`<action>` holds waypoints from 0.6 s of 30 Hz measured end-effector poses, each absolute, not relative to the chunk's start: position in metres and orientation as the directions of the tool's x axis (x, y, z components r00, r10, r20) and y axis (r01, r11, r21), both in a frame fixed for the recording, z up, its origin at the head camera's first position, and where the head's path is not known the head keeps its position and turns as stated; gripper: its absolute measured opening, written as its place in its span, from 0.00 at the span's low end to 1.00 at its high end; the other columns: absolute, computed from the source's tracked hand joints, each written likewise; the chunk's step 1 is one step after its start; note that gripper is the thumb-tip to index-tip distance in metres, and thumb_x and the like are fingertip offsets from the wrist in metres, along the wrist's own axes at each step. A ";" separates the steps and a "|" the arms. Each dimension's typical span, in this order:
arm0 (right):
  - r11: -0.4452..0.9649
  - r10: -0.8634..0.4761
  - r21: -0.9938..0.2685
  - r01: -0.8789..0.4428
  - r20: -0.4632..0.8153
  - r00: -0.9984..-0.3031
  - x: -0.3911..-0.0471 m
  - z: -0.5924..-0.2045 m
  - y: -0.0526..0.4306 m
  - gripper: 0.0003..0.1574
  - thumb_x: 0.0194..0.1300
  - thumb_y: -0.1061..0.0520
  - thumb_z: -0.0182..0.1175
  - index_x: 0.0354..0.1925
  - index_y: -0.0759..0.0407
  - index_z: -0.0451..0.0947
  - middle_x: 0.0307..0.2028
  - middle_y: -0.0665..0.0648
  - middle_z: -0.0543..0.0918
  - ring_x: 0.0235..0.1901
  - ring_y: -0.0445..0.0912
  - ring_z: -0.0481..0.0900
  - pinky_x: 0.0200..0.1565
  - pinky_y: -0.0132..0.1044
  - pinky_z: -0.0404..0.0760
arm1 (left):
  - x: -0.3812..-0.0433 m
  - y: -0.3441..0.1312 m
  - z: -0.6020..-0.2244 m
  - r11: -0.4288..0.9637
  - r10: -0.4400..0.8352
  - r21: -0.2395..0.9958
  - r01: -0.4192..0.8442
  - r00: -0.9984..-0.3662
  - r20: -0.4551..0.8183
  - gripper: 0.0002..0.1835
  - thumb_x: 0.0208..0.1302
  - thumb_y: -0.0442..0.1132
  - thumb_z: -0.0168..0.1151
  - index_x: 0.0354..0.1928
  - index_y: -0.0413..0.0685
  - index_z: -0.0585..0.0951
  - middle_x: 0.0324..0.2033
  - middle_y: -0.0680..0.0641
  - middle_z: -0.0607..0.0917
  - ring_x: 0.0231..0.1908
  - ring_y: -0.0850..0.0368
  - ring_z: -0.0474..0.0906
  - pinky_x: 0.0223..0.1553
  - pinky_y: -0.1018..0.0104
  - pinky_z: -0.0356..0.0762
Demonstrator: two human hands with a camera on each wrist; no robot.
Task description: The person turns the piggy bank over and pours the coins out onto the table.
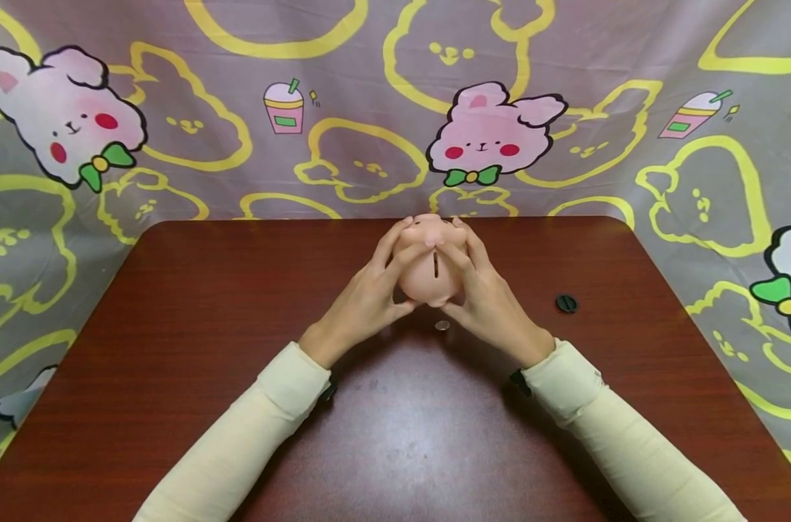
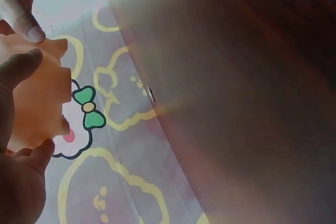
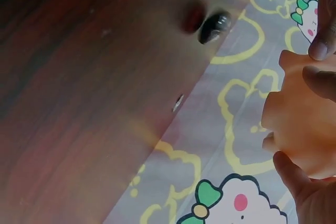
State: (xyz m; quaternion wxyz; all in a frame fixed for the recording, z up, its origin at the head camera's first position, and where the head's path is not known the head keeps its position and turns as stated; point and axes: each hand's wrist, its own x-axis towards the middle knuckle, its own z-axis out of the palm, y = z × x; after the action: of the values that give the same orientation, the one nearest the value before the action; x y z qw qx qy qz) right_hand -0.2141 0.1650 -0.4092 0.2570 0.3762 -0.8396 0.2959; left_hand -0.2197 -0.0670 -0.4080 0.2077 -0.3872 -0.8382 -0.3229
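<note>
Piggy bank (image 1: pixel 423 280) is held between both hands at the far middle of the counter (image 1: pixel 395 406); the wrist views show it raised, its stubby feet pointing down toward the surface. The head end faces the patterned cloth (image 1: pixel 369 87), away from the person. The long axis cannot be judged reliably from above; the coin slot (image 1: pixel 436 265) is uppermost and runs lengthwise, near to far.

Left hand (image 1: pixel 364 293) and right hand (image 1: pixel 494 293) are each part-open, with fingers and thumb curved around their own side of the bank.

The snout is hard to make out, and fingers cover much of both flanks. The underside is hidden from the head camera; both wrist views cut the bank off at the frame edge and are dim and hazy over the counter.

The counter is glossy, reddish-brown, with grain and a bright reflection. A coin (image 1: pixel 442 326) lies just on the near side of the bank; a black cap (image 1: pixel 567 304) lies apart, to the right. The cloth, printed with rabbits, drinks and yellow outlines, surrounds the far edge and sides.
</note>
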 end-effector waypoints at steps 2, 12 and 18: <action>0.554 -0.476 -0.276 -0.786 0.669 -0.571 -0.213 -0.409 0.165 0.69 0.46 0.67 0.84 0.76 0.47 0.54 0.78 0.71 0.56 0.64 0.65 0.75 0.46 0.56 0.88 | -0.220 -0.066 -0.409 0.490 0.511 0.367 0.790 -0.602 0.613 0.57 0.48 0.29 0.84 0.77 0.60 0.60 0.81 0.40 0.53 0.71 0.42 0.71 0.60 0.53 0.83; 0.585 -0.498 -0.047 -0.810 0.767 -0.404 -0.209 -0.406 0.162 0.57 0.50 0.72 0.71 0.73 0.49 0.60 0.76 0.76 0.58 0.72 0.68 0.67 0.41 0.56 0.88 | -0.219 -0.062 -0.410 0.481 0.459 0.291 0.827 -0.520 0.720 0.58 0.44 0.23 0.83 0.73 0.58 0.59 0.77 0.35 0.56 0.75 0.41 0.65 0.62 0.53 0.82; 0.580 -0.500 -0.062 -0.812 0.760 -0.415 -0.209 -0.408 0.163 0.61 0.47 0.72 0.75 0.73 0.49 0.60 0.76 0.76 0.58 0.73 0.69 0.66 0.50 0.59 0.86 | -0.218 -0.061 -0.412 0.493 0.461 0.319 0.810 -0.553 0.693 0.57 0.47 0.25 0.82 0.74 0.59 0.57 0.78 0.36 0.55 0.75 0.42 0.65 0.61 0.52 0.83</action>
State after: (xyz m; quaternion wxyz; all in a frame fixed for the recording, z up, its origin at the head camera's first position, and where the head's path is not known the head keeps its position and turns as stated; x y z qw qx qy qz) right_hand -0.2087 0.1626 -0.4077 0.3601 0.4036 -0.8126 0.2168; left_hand -0.2179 -0.0613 -0.4123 0.2706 -0.3874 -0.8204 -0.3219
